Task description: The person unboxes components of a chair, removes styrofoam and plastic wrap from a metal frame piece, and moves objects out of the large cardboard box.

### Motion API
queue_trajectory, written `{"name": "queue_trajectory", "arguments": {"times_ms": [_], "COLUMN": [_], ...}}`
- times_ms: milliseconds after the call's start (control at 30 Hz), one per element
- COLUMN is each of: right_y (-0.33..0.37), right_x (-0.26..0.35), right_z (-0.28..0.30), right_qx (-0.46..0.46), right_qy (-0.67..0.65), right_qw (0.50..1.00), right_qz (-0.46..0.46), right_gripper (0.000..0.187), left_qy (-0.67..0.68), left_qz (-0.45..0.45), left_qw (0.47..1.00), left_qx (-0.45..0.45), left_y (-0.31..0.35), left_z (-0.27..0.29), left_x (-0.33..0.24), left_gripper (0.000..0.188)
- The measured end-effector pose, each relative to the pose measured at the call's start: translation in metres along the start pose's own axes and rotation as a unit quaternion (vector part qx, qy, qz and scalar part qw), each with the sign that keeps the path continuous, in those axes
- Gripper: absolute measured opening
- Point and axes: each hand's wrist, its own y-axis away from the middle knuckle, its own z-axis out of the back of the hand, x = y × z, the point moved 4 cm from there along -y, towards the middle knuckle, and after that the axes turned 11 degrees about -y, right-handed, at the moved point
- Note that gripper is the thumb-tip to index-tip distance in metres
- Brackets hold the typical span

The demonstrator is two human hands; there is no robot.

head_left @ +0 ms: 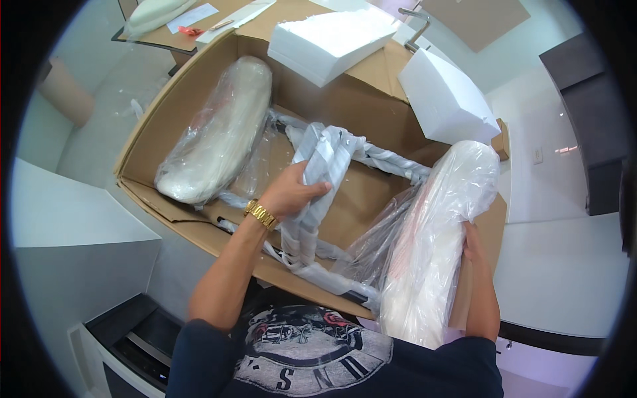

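A large open cardboard box [149,146] lies in front of me, with a frame of wrapped bars inside it. My left hand [292,190] is closed around the frame's thick middle bundle [325,159], which is wound in whitish plastic film. My right hand [471,242] is against the outer side of a long cream cushion [431,232] in clear plastic; some of its fingers are hidden behind it. This cushion stands tilted over the box's right side. A second cream cushion [219,132], also bagged, leans inside the box's left end.
Two white foam blocks, one at the back [328,43] and another at the right [448,96], rest by the box's far edge. Beyond is a table with a pale bagged piece [156,14] and a red scrap [191,31]. A dark appliance [136,341] stands at lower left.
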Motion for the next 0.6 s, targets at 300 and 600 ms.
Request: {"name": "queue_trajectory", "arguments": {"times_ms": [300,600], "right_y": [0.057,0.104], "right_x": [0.076,0.118], "right_z": [-0.005,-0.028], "right_qx": [-0.116,-0.074], "right_qy": [0.151,0.171], "right_qw": [0.958,0.976], "right_qz": [0.214,0.113], "right_gripper": [0.071,0.075], "left_qy": [0.036,0.091], "left_qz": [-0.011,-0.03], "left_qw": [0.999,0.995], "left_qx": [-0.016,0.008], "left_y": [0.009,0.003], "left_z": [0.002,-0.001], "left_x": [0.004,0.023], "left_gripper": [0.059,0.053]}}
